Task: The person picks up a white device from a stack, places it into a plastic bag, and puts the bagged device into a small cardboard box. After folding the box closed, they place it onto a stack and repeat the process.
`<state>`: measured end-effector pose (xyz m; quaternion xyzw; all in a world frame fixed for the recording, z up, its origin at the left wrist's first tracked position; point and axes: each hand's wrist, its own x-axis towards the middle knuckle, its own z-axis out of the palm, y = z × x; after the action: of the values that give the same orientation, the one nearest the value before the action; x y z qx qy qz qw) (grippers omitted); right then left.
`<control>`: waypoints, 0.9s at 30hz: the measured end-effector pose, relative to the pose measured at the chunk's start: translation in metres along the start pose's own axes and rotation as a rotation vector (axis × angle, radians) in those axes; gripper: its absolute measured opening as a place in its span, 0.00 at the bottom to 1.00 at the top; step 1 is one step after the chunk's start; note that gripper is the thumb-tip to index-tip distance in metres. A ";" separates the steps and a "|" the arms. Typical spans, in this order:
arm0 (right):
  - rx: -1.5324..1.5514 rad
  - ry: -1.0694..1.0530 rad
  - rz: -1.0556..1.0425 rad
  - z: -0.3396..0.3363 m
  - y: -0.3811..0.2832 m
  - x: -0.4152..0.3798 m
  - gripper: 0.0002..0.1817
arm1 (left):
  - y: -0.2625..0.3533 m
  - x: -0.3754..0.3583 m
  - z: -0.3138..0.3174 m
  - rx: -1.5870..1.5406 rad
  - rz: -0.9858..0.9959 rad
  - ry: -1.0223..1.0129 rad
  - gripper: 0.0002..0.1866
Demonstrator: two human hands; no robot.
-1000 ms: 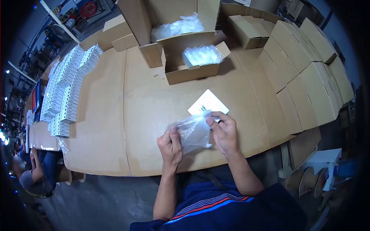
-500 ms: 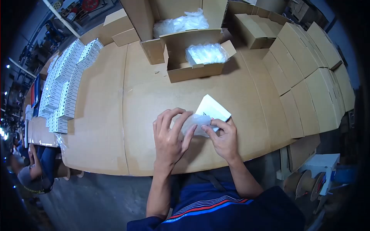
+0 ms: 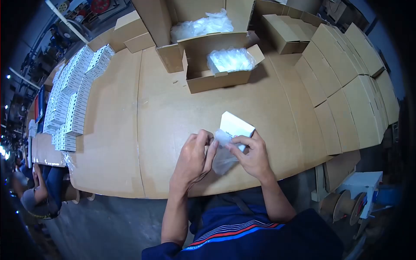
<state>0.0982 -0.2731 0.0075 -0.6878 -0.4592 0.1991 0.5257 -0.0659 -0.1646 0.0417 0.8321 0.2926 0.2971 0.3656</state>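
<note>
My left hand (image 3: 194, 157) is closed, its thumb and forefinger pinching the edge of a clear plastic bag (image 3: 224, 162). The thin bag hangs between my two hands and looks crumpled. On the other side, my right hand (image 3: 252, 155) grips a small white box (image 3: 236, 126) with dark print, tilted above the table. The thumb and forefinger of that same hand also pinch the bag, which overlaps the box's lower left part. My fingers hide the lower end of the box.
An open carton (image 3: 219, 83) holding a pile of clear bags (image 3: 232, 60) stands beyond my hands, with a larger carton (image 3: 162, 19) of plastic behind it. Small white boxes (image 3: 69, 93) are stacked at left. Brown cartons (image 3: 346, 91) line the right. A person (image 3: 37, 195) sits far left.
My left fingers have closed from a spread pose and moved slightly down. The bag has swung from lying sideways to hanging downward. The white box has shifted slightly left and down.
</note>
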 end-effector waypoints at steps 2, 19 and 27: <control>-0.063 -0.078 0.028 -0.006 -0.003 0.001 0.12 | -0.002 0.001 0.001 -0.056 -0.100 0.001 0.11; -0.166 -0.113 -0.075 -0.009 -0.018 0.000 0.10 | 0.002 0.019 -0.015 0.125 -0.006 -0.137 0.18; -0.151 -0.082 0.062 -0.008 -0.020 -0.003 0.09 | -0.019 0.015 0.000 -0.013 0.079 0.453 0.36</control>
<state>0.0946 -0.2796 0.0275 -0.7306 -0.4724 0.2084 0.4467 -0.0611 -0.1432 0.0315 0.7525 0.3326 0.4924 0.2840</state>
